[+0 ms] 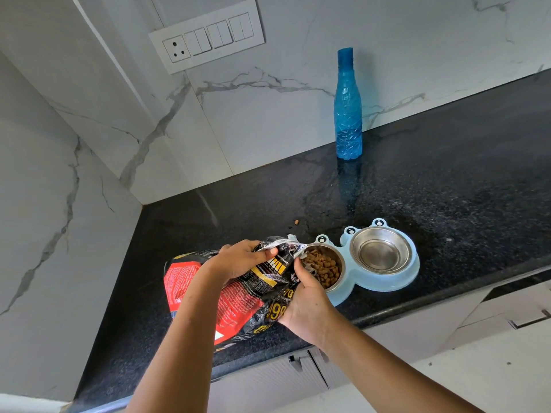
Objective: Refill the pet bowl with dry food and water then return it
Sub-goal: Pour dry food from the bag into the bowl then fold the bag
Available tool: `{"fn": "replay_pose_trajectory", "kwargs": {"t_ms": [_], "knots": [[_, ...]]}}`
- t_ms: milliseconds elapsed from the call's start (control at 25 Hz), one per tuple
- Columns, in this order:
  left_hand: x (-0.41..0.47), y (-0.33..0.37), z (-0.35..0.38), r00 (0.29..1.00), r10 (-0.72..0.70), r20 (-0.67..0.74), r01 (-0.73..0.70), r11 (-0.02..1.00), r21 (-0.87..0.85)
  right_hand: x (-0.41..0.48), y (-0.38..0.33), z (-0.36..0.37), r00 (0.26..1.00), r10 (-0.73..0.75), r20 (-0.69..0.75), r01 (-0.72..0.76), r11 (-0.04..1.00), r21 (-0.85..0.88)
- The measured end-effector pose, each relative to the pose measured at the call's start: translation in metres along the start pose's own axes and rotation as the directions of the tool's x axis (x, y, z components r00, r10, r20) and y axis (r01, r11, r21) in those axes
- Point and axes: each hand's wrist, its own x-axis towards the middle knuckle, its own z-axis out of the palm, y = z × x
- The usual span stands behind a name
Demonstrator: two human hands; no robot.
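Observation:
A light blue frog-shaped pet bowl stand [359, 283] sits near the counter's front edge with two steel bowls. Its left bowl [326, 268] holds brown kibble; its right bowl [380, 253] looks empty. A red and black food bag [238, 296] lies tilted with its torn mouth over the left bowl's rim. My left hand [241, 259] grips the bag's top near the mouth. My right hand [307, 305] grips the bag from below, beside the bowl. A blue water bottle [348, 105] stands capped by the back wall.
The black granite counter [447, 189] runs right from a marble-walled corner. One stray kibble [296, 222] lies behind the bowl stand. A switch panel [207, 35] is on the wall. Cabinet drawers with handles [527, 321] sit below the counter edge.

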Motion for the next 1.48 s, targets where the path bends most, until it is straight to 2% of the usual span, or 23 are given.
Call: {"fn": "replay_pose_trajectory", "kwargs": {"t_ms": [120, 240, 440, 600, 720, 920, 1160, 1480], "knots": [[0.001, 0.002, 0.003, 1.000, -0.003, -0.020, 0.002, 0.998, -0.060, 0.000, 0.004, -0.001, 0.997, -0.068, -0.021, 0.069, 0.997, 0.032], [0.003, 0.005, 0.007, 1.000, 0.005, -0.030, -0.008, 0.995, -0.096, 0.004, 0.011, -0.003, 0.977, -0.167, -0.134, 0.180, 0.979, 0.092], [0.006, 0.003, 0.006, 0.999, 0.005, -0.050, -0.017, 0.971, -0.237, 0.007, 0.007, -0.003, 0.967, -0.108, -0.230, 0.153, 0.970, 0.188], [0.007, 0.001, 0.004, 0.998, 0.022, -0.053, -0.035, 0.965, -0.260, 0.012, 0.007, -0.006, 0.959, -0.082, -0.271, 0.137, 0.972, 0.189], [0.009, -0.001, 0.004, 0.998, 0.034, -0.057, -0.048, 0.963, -0.266, 0.012, 0.005, -0.008, 0.969, -0.070, -0.239, 0.113, 0.979, 0.171], [0.011, 0.000, 0.004, 0.998, 0.041, -0.047, -0.052, 0.964, -0.260, 0.006, -0.004, -0.002, 0.995, -0.057, -0.079, 0.065, 0.993, 0.096], [0.012, 0.001, 0.005, 0.997, 0.053, -0.049, -0.063, 0.973, -0.222, 0.008, -0.004, 0.000, 0.981, -0.026, -0.192, 0.045, 0.995, 0.092], [0.014, -0.001, 0.008, 0.996, 0.069, -0.058, -0.079, 0.975, -0.206, 0.008, -0.001, -0.002, 0.972, -0.060, -0.227, 0.087, 0.990, 0.110]]}}
